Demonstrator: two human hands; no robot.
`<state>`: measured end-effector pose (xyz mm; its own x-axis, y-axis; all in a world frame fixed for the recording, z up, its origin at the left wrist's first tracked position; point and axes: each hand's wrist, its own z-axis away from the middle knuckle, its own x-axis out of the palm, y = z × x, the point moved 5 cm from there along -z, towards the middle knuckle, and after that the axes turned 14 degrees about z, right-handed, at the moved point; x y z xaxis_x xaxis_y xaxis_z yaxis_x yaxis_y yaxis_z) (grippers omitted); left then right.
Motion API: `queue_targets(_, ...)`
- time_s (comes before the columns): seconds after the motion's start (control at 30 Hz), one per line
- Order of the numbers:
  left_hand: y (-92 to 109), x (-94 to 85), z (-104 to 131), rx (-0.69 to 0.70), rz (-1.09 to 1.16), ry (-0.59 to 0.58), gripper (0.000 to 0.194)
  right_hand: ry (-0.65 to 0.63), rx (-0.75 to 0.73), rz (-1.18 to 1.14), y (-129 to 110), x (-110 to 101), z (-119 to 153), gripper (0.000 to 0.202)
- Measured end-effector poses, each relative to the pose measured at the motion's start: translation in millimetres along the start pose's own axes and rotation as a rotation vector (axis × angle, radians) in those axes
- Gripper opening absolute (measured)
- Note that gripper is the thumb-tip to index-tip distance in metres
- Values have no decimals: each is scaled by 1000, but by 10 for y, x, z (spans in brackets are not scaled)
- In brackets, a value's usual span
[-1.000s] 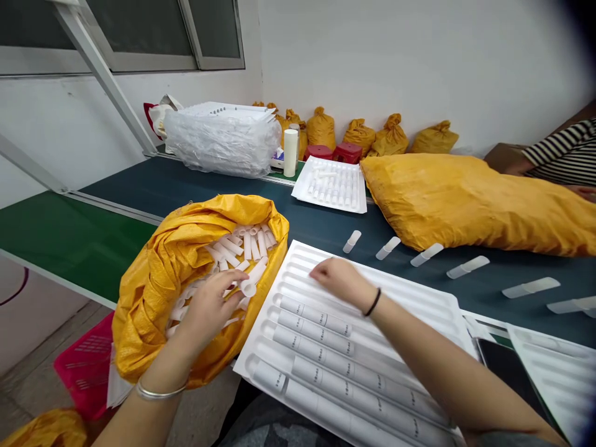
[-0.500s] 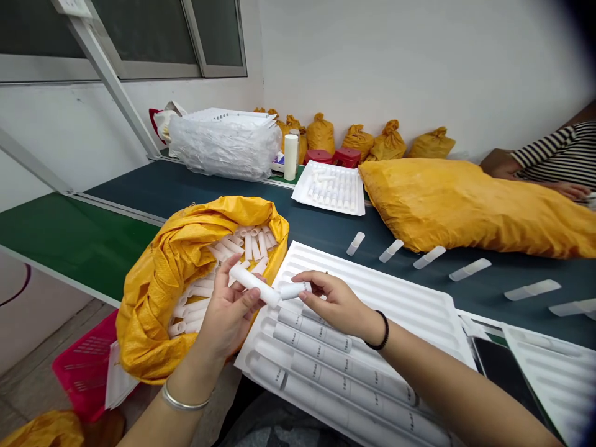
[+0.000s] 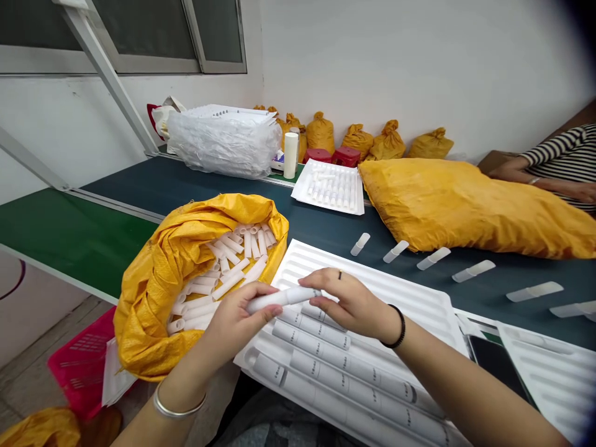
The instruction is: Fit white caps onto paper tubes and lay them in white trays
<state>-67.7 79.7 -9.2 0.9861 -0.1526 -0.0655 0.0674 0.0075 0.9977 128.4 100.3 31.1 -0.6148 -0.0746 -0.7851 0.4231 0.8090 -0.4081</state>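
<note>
A white plastic tube [image 3: 264,302] is gripped between the thumb and fingers of my left hand [image 3: 235,320]. My right hand [image 3: 354,305] pinches a slim pale cylinder [image 3: 298,294] with small dark print. The two pieces meet end to end in one line; whether one has entered the other I cannot tell. Below them lies a white ribbed tray [image 3: 395,292], its near grooves filled with printed cylinders [image 3: 344,366]. Beside my left hand an open yellow sack [image 3: 153,279] holds many loose white tubes [image 3: 230,279].
Several frosted tubes [image 3: 435,257] sit in a row on the dark green belt [image 3: 326,226]. Behind them lies a full yellow sack [image 3: 465,198]. A smaller filled tray [image 3: 328,186] and a plastic-wrapped stack [image 3: 223,146] stand farther back. A person's striped sleeve [image 3: 556,146] shows at right.
The white tube has turned from a downward slant into line with the printed cylinder. My left hand has tilted over, and my right hand has shifted slightly right.
</note>
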Motion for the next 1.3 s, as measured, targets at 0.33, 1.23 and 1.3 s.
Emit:
queue_targets(0.33, 89, 173, 114, 122, 47, -113, 40, -1, -12, 14, -94, 40, 7, 30)
queue_targets(1.23, -241, -435, -377, 284, -440, 121, 23, -633, 658, 474, 688, 379, 163, 22)
queue_targets(1.3, -147, -329, -315, 313, -189, 146, 20, -652, 560, 458, 398, 557, 292, 12)
